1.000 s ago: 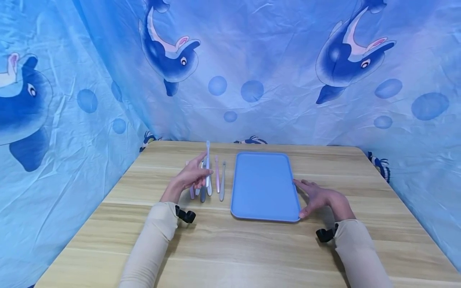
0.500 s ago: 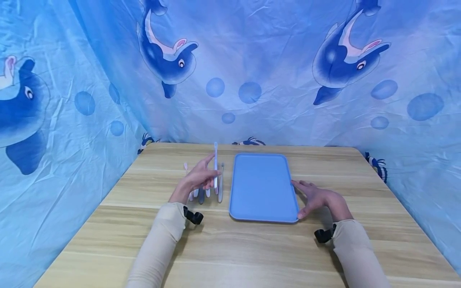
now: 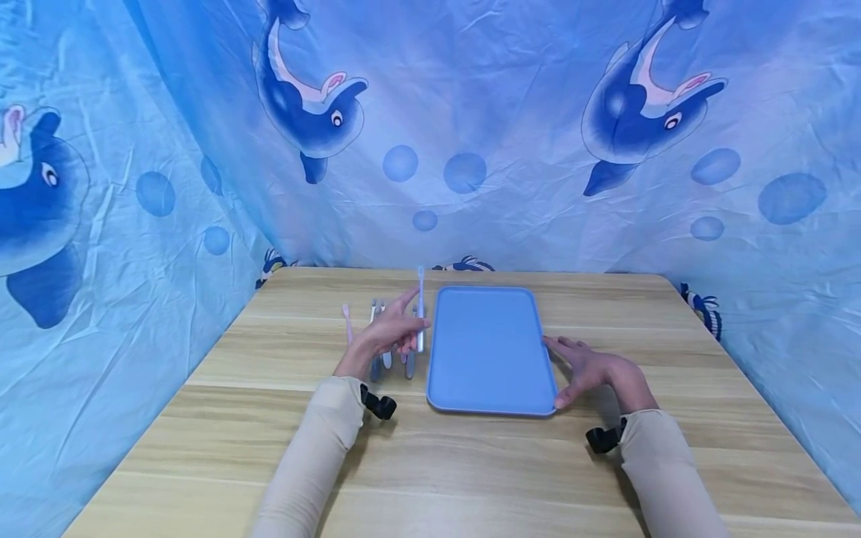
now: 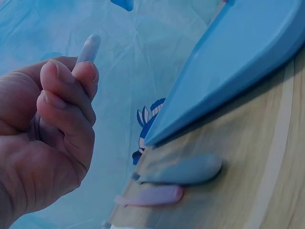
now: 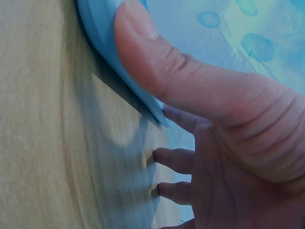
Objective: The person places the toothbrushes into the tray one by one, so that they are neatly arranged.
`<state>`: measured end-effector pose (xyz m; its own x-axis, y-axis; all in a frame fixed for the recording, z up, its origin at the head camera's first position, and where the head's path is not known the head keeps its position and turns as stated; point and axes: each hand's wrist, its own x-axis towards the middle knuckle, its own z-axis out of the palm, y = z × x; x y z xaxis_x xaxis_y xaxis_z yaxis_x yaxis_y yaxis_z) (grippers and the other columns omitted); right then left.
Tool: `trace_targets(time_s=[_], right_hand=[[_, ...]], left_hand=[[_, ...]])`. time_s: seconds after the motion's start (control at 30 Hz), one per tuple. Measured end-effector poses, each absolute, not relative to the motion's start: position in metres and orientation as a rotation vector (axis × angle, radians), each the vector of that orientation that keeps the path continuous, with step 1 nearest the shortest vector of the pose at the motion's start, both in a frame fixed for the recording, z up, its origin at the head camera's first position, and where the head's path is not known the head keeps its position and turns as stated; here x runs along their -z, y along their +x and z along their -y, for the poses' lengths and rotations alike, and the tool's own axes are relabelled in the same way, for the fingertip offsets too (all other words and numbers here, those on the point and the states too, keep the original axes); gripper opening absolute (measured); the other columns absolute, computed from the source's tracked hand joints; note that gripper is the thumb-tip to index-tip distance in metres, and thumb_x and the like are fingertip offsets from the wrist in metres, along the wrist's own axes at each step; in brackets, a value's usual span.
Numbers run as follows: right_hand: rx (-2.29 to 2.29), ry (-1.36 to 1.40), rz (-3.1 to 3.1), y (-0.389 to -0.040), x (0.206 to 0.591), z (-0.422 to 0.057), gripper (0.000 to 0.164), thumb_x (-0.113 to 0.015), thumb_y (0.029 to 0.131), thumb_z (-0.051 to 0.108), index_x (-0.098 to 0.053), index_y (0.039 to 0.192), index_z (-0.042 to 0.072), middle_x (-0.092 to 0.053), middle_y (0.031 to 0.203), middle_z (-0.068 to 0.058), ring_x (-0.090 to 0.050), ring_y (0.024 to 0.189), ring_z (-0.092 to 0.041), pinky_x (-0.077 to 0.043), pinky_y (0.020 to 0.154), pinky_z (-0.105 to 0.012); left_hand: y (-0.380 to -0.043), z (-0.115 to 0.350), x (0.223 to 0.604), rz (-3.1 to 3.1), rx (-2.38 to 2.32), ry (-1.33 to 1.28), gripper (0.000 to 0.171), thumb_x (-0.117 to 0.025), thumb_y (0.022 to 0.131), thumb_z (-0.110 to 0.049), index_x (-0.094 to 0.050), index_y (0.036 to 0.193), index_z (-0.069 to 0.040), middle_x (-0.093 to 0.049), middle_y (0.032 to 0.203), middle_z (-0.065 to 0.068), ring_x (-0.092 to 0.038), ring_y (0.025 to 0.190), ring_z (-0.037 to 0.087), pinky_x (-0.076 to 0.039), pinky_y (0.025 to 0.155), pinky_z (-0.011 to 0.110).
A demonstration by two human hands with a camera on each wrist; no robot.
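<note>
My left hand (image 3: 390, 332) pinches a pale blue-white toothbrush (image 3: 421, 302) upright, just off the tray's left edge. The end of its handle (image 4: 89, 49) pokes out past the curled fingers in the left wrist view. Beneath that hand, several toothbrushes lie on the table, partly covered by it; a pink one (image 3: 347, 321) and a grey one (image 3: 410, 366) show. A flat blue tray (image 3: 487, 351) lies right of them. At the tray's right side my right hand (image 3: 595, 371) rests with spread fingers, its thumb (image 5: 138, 52) against the rim.
The wooden table (image 3: 471, 471) extends in front of the tray and to both sides. A blue curtain (image 3: 525, 217) printed with dolphins hangs behind the table and along its sides.
My left hand has moved right with the toothbrush, from above the other brushes to beside the tray's left edge. My right hand stays at the tray.
</note>
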<state>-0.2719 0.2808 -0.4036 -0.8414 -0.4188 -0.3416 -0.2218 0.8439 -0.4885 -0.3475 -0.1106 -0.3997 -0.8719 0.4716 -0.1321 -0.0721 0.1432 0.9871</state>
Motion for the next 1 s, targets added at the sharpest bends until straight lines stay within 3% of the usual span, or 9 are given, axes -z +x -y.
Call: trace_targets(time_s=[0.73, 1.0], right_hand=[[0.596, -0.454, -2.577, -0.273, 0.402, -0.281, 0.133, -0.090, 0.064, 0.054, -0.012, 0.161, 0.007, -0.008, 0.163, -0.035, -0.005, 0.147, -0.063, -0.019, 0.108, -0.083], [0.602, -0.454, -2.577, -0.272, 0.402, -0.281, 0.132, -0.090, 0.065, 0.053, -0.012, 0.161, 0.006, -0.008, 0.162, -0.036, -0.005, 0.146, -0.064, -0.019, 0.108, -0.083]], left_hand=[[-0.353, 0.065, 0.409, -2.005, -1.722, 0.408, 0.092, -0.067, 0.095, -0.014, -0.007, 0.162, -0.031, -0.060, 0.052, 0.004, -0.052, 0.037, 0.012, -0.040, 0.035, 0.023], [-0.352, 0.046, 0.409, -2.016, -1.665, 0.421, 0.090, -0.065, 0.096, -0.013, -0.005, 0.163, -0.026, -0.061, 0.053, 0.003, -0.052, 0.037, 0.012, -0.042, 0.036, 0.024]])
